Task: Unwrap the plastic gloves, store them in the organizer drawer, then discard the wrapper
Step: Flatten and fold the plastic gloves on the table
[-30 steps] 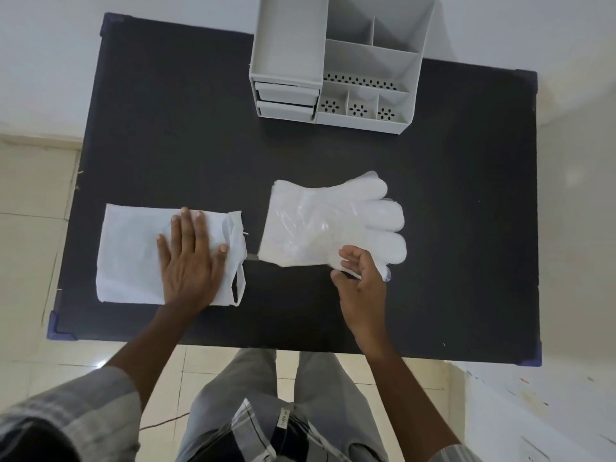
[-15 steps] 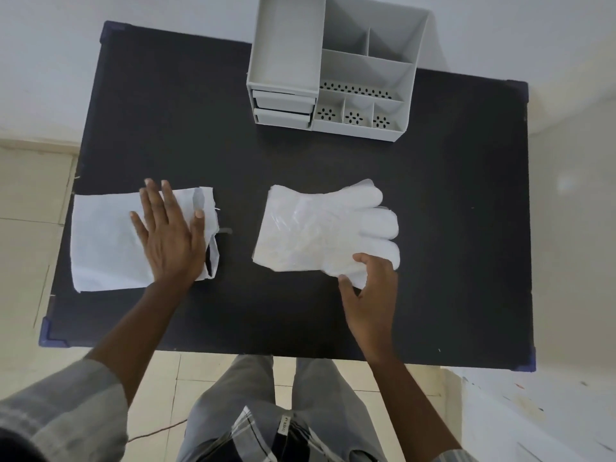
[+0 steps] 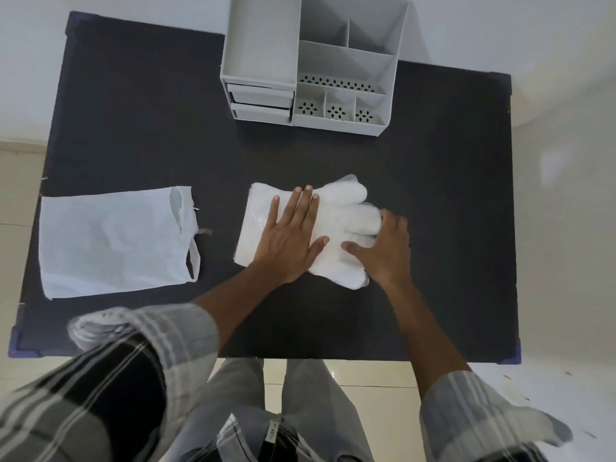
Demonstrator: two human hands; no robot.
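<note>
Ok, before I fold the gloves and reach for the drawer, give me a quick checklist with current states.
1. Plastic gloves out of wrapper: ok.
2. Left hand flat on the stack: ok.
3. Right hand on the glove-finger end: ok.
4. Organizer drawers open: not ok, both shut.
5. Gloves small enough for a drawer: cannot tell.
6. Wrapper discarded: not ok, lying on the table.

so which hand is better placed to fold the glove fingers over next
Probably the right hand: it sits at the finger end of the gloves, thumb on the plastic. The left hand lies flat across the stack's middle, well placed to pin it.
</note>
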